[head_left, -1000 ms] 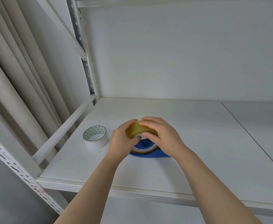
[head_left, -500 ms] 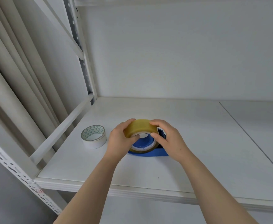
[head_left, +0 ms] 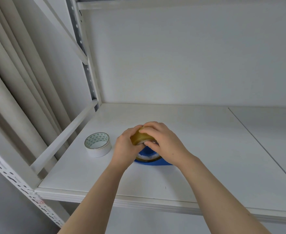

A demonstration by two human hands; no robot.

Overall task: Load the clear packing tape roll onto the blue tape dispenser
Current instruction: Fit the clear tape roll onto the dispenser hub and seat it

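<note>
Since half a second ago our right hand point(head_left: 164, 146) has moved up and over the tape roll point(head_left: 141, 136), so that its fingers now cover the top and the right side of the roll, where before they held only the right rim. Our left hand point(head_left: 126, 149) holds the left side, as before. Both hands are closed around the roll, with the thumbs at its near face.

The roll stands on its edge, tilted a little. Its round open face looks toward us and slightly down, so its axis runs from front to back. The tape is glossy, yellowish and half transparent, wound on a pale core. The lower part of the roll sits in the blue dispenser point(head_left: 153, 162), which rests on the shelf point(head_left: 206, 149) under our hands. Only a curved blue piece of it shows; we cannot tell if the roll sits fully on the hub.

Just to the left of our left hand, apart from it, a second roll point(head_left: 97, 144) lies flat. It is white outside, with a pattern of small green triangles inside the ring. The shelf is white, smooth and matt.
</note>
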